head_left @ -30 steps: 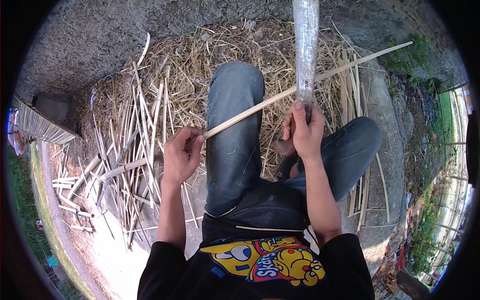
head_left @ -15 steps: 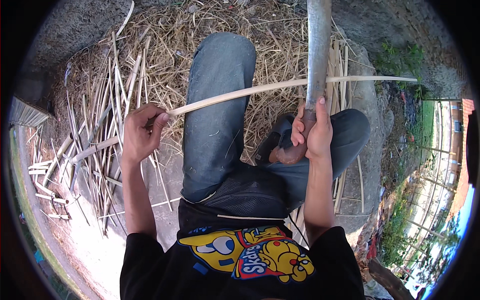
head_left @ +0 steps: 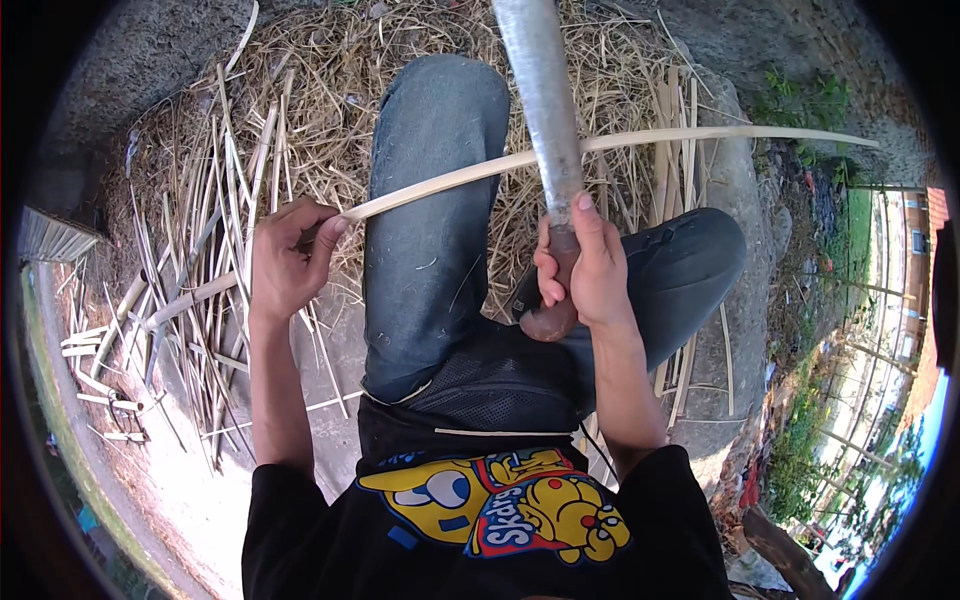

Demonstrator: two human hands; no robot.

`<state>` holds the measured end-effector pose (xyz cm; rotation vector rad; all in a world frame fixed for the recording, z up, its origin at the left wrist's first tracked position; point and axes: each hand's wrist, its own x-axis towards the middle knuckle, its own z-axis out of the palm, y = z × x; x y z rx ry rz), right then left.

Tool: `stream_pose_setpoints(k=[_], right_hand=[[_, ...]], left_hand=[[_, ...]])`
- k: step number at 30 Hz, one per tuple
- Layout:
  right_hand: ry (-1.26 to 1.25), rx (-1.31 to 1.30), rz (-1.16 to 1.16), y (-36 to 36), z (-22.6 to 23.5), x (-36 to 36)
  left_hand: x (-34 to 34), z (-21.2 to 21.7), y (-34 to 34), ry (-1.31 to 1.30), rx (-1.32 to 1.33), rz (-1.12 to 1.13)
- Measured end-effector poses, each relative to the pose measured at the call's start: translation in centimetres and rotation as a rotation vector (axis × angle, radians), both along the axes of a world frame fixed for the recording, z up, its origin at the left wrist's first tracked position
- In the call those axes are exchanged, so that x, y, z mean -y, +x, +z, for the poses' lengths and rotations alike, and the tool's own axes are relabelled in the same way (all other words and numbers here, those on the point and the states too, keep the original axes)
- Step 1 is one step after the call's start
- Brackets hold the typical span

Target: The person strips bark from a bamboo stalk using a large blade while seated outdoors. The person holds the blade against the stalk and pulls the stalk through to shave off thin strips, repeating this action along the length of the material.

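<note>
Between thumb and fingers, my left hand (head_left: 292,255) pinches the near end of a long pale bamboo strip (head_left: 440,183). The strip runs over my raised knee and bends slightly as it reaches far to the right. My right hand (head_left: 590,262) is wrapped round the brown handle of a machete (head_left: 545,100). Its wide steel blade points away from me and crosses over the strip, covering a short part of it. The blade's tip lies beyond the upper edge of the view. Whether the blade's edge touches the strip, I cannot tell.
Many cut bamboo strips (head_left: 215,340) lie heaped at the left, with thicker pieces among them. More strips (head_left: 682,150) lie at the right beside my folded leg. Shavings (head_left: 330,70) cover the ground ahead, up to a rough grey wall (head_left: 130,75).
The machete has moved left along the strip, from near my right knee toward the middle, and tilts more to the left. The strip's far end has risen slightly. My left hand stays put.
</note>
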<state>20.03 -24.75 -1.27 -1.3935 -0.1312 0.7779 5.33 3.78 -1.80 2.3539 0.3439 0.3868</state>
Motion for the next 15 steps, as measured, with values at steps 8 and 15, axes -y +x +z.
stream_pose_setpoints(k=[8, 15], right_hand=[[0.09, -0.053, -0.194, 1.8, -1.1, 1.5], [0.046, -0.026, -0.141, 1.4, 0.0, 0.3]], left_hand=[[-1.4, -0.5, -1.4, 0.033, 0.016, 0.05], [-2.1, -0.2, -2.1, 0.048, 0.011, 0.076]])
